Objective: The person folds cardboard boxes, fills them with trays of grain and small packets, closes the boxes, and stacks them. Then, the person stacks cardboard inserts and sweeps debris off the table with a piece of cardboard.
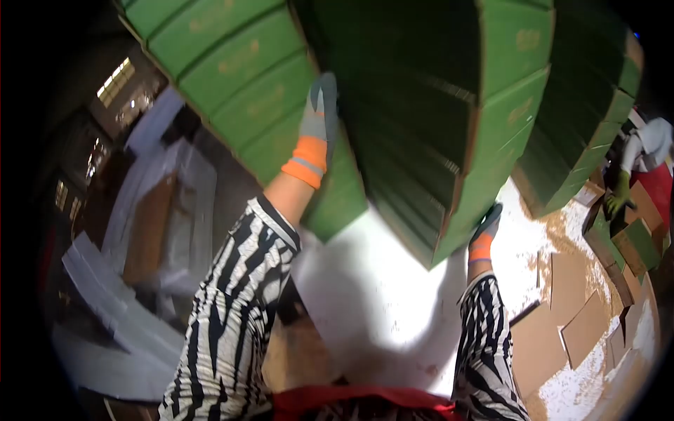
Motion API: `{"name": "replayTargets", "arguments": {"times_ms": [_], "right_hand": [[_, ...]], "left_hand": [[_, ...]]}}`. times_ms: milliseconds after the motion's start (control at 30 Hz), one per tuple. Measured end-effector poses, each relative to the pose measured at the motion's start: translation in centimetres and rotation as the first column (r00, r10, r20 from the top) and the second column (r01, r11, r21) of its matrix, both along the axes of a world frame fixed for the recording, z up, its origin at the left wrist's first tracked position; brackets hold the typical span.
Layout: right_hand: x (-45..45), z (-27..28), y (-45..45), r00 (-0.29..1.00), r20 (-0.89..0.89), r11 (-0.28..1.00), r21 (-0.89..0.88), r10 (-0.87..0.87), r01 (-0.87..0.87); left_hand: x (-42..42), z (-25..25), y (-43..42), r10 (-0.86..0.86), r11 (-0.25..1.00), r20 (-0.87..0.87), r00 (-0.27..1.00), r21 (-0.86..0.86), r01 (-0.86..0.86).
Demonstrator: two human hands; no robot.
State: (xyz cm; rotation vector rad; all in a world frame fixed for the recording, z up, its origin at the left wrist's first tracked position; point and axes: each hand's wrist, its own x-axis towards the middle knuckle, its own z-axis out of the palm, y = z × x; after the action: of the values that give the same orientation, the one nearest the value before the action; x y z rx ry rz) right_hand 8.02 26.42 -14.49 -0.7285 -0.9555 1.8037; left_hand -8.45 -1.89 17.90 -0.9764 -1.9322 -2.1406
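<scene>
There are three green stacks (491, 140) and two orange-cuffed gloves (321, 112)

Dim surroundings, glare bleaching the flat white tabletop (382, 263) at five o'clock, grey shadows across it, tall green cardboard box stack (421, 133) deeply shadowed at one, bright paned window (115, 81) at ten, blurry pale-grey shapes (193, 186) at nine, fisheye-bent edges, black corners.

Looks like matt cardboard in the boxes (509, 119) and the sheets (585, 331) front-right of them; gleams smooth on the table (365, 270) beneath. Resembles knit cloth in gloves (317, 130) beside the boxes, creased cloth in sleeves (235, 302) before them, glossy plastic in wrap (200, 186) left of them.
</scene>
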Motion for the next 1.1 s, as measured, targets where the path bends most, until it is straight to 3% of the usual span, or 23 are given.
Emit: {"name": "replayTargets", "arguments": {"times_ms": [67,167,233,300,367,433,500,533,567,600,667,700,733,767,800,833,900,1000,1100], "right_hand": [[1.4,-0.2,-1.0,0.995,0.093,0.999,0.023,-0.03,0.028],[5.1,3.2,-5.0,0.989,0.135,0.991,-0.113,-0.062,0.077],[7.9,2.8,-7.0,0.992,0.119,0.989,-0.129,-0.051,0.066],[10.5,2.5,-9.1,0.99,0.142,0.986,-0.16,-0.018,0.041],[12.7,3.2,-12.0,0.983,0.181,0.986,-0.167,0.001,0.03],[14.6,2.8,-14.1,0.98,0.195,0.986,-0.164,0.029,0.004],[15.6,3.0,-16.5,0.988,0.138,0.985,-0.163,0.073,-0.05],[16.0,2.2,-17.9,0.979,0.186,0.996,0.024,0.086,-0.092],[16.1,2.8,-19.1,0.989,0.078,0.99,-0.078,0.124,-0.118],[16.1,1.6,-20.3,0.968,0.213,0.991,-0.04,0.132,-0.127],[15.5,3.7,-23.0,0.976,0.036,0.949,-0.242,0.216,-0.201],[14.8,0.6,-24.1,0.954,0.149,0.96,-0.143,0.26,-0.24],[14.4,-0.1,-25.6,0.954,0.028,0.932,-0.223,0.3,-0.286],[15.0,1.8,-27.0,0.893,0.177,0.91,-0.116,0.414,-0.399],[14.9,2.7,-27.8,0.835,0.222,0.864,-0.119,0.504,-0.49],[15.3,4.1,-28.3,0.791,0.359,0.832,0.065,0.495,-0.55],[15.5,6.6,-28.5,0.722,0.376,0.762,0.064,0.58,-0.645],[16.1,7.9,-27.9,0.742,0.393,0.752,0.166,0.544,-0.639],[16.2,7.4,-27.9,0.763,0.352,0.787,0.107,0.542,-0.608]], "left_hand": [[1.5,-1.6,-2.2,-0.035,0.997,-0.061,0.998,-0.07,0.03],[6.2,-7.7,-7.1,-0.021,0.991,0.116,0.993,-0.127,0.036],[8.2,-15.0,-12.2,-0.036,0.996,0.317,0.948,-0.065,0.06],[10.0,-23.1,-17.8,-0.095,0.98,0.563,0.821,-0.091,0.176],[14.4,-24.7,-20.2,0.151,0.896,0.676,0.722,-0.402,0.189],[17.3,-26.2,-21.8,0.08,0.941,0.774,0.628,-0.266,0.208],[19.6,-26.8,-21.9,0.006,0.95,0.808,0.59,-0.189,0.25],[20.3,-26.2,-20.6,0.055,0.914,0.824,0.564,-0.269,0.303],[21.0,-25.1,-19.4,0.105,0.866,0.827,0.553,-0.349,0.358],[21.5,-24.2,-18.7,0.076,0.83,0.831,0.551,-0.359,0.427],[21.6,-24.5,-17.9,0.013,0.746,0.837,0.547,-0.372,0.552],[21.4,-24.9,-17.9,-0.032,0.709,0.838,0.544,-0.365,0.603],[21.5,-25.2,-17.7,-0.068,0.683,0.84,0.539,-0.354,0.639],[22.5,-24.7,-18.0,-0.095,0.685,0.832,0.547,-0.344,0.642],[23.2,-24.3,-17.8,-0.108,0.684,0.829,0.548,-0.338,0.647],[23.8,-23.7,-17.4,-0.117,0.681,0.83,0.546,-0.333,0.652],[25.2,-21.4,-15.8,-0.106,0.625,0.825,0.556,-0.379,0.682],[25.9,-21.2,-14.6,-0.086,0.543,0.82,0.566,-0.438,0.717],[25.7,-21.2,-13.8,-0.119,0.393,0.768,0.629,-0.546,0.74]]}}
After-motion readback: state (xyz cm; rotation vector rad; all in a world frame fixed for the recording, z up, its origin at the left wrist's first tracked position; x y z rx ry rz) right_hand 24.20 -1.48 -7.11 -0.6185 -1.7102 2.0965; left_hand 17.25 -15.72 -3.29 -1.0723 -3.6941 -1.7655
